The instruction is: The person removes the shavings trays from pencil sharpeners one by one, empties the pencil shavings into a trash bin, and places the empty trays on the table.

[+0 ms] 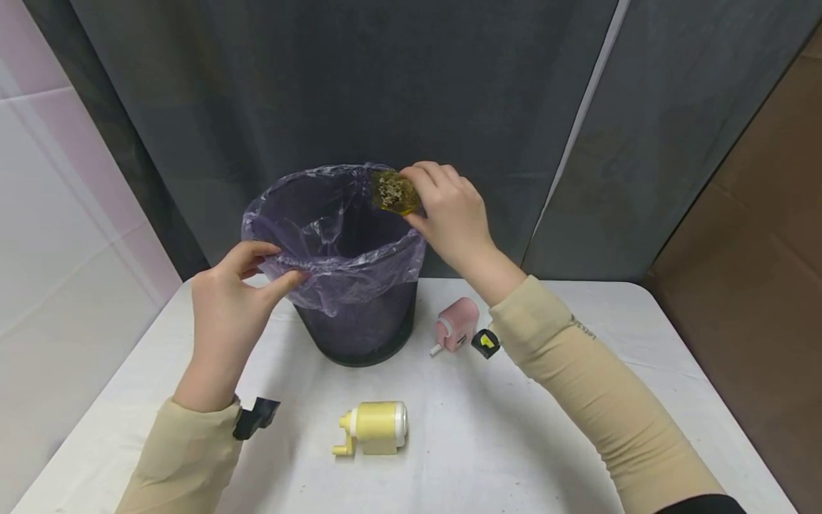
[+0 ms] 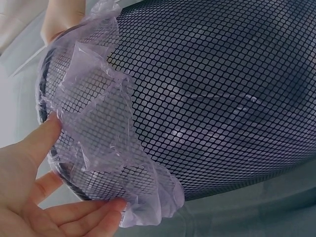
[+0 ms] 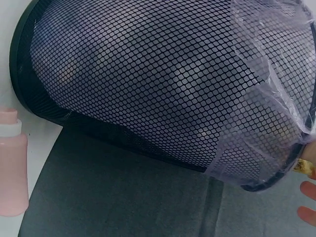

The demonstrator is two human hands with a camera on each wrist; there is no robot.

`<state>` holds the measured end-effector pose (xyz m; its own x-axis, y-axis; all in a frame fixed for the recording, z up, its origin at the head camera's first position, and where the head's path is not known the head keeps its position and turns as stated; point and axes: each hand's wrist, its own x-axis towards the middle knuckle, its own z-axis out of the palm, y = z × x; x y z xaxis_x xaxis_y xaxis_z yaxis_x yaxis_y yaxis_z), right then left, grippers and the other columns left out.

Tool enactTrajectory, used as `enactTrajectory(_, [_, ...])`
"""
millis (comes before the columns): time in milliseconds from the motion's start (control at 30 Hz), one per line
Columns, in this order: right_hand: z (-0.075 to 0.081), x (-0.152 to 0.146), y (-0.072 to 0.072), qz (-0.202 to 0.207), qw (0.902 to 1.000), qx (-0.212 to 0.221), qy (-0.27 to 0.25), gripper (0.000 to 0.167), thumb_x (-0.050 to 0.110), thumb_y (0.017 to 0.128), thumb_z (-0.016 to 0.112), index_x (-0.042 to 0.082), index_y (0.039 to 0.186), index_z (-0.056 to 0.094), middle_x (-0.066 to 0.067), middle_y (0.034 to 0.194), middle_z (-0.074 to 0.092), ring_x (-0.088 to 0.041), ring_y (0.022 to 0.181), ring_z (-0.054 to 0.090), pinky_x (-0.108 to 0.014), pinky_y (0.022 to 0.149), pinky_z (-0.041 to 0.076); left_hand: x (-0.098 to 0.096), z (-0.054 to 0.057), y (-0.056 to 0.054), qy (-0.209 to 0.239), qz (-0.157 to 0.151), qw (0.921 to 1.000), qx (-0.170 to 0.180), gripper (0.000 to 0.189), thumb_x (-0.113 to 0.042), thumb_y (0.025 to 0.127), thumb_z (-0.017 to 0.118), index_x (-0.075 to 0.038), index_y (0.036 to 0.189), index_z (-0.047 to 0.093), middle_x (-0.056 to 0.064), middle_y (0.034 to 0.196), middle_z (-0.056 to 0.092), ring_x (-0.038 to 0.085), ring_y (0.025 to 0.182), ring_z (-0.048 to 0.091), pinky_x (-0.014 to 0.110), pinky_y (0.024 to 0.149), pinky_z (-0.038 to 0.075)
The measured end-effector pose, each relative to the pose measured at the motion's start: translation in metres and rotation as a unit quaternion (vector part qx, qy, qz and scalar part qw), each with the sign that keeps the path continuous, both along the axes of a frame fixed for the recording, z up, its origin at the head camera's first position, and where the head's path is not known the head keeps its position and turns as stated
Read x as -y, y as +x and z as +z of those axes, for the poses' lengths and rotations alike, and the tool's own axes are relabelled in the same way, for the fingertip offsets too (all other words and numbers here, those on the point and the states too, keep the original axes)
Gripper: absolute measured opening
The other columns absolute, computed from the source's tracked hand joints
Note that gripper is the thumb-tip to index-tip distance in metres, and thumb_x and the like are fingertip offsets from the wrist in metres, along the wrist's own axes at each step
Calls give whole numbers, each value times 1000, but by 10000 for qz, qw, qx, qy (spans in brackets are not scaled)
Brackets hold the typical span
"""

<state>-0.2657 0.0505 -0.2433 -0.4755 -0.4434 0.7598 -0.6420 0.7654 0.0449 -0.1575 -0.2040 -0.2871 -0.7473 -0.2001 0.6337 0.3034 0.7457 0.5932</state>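
Note:
A black mesh trash can (image 1: 366, 332) stands upright, lined with a thin purple plastic bag (image 1: 347, 285) folded over its rim. My left hand (image 1: 227, 307) grips the near left rim, thumb and fingers spread along it; in the left wrist view the fingertips lie against the bag's folded edge. My right hand (image 1: 452, 214) pinches a small translucent yellow tray (image 1: 393, 193) with pale and dark crumbs, like pencil shavings. The tray is tilted over the can's right rim. In the right wrist view only a few fingertips (image 3: 307, 215) show at the edge, partly behind the can.
A yellow crank pencil sharpener (image 1: 377, 425) lies on the white table (image 1: 308, 471) in front of the can. A pink one (image 1: 457, 325) sits to the can's right, below my right forearm. Dark cloth (image 1: 359, 78) hangs behind. Black wrist mounts (image 1: 257, 417) stick out by the cuffs.

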Motion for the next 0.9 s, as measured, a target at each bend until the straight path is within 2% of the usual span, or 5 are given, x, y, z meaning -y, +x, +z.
enactTrajectory(400, [-1, 1, 0, 59, 9987, -463, 206, 46, 15, 77, 81, 8, 118, 63, -8, 119, 61, -25, 106, 57, -38, 79, 50, -1, 0, 0, 45, -37, 9999, -124, 36, -8, 70, 85, -3, 102, 70, 15, 85, 70, 34, 88, 65, 49, 79, 50])
enactTrajectory(900, [-1, 1, 1, 252, 9948, -840, 518, 47, 12, 75, 83, 9, 118, 65, -7, 118, 61, -24, 103, 57, -36, 80, 50, 0, -1, 1, -7, 43, 10000, -10, 36, -8, 71, 85, -2, 102, 69, 17, 86, 70, 34, 91, 66, 49, 80, 50])
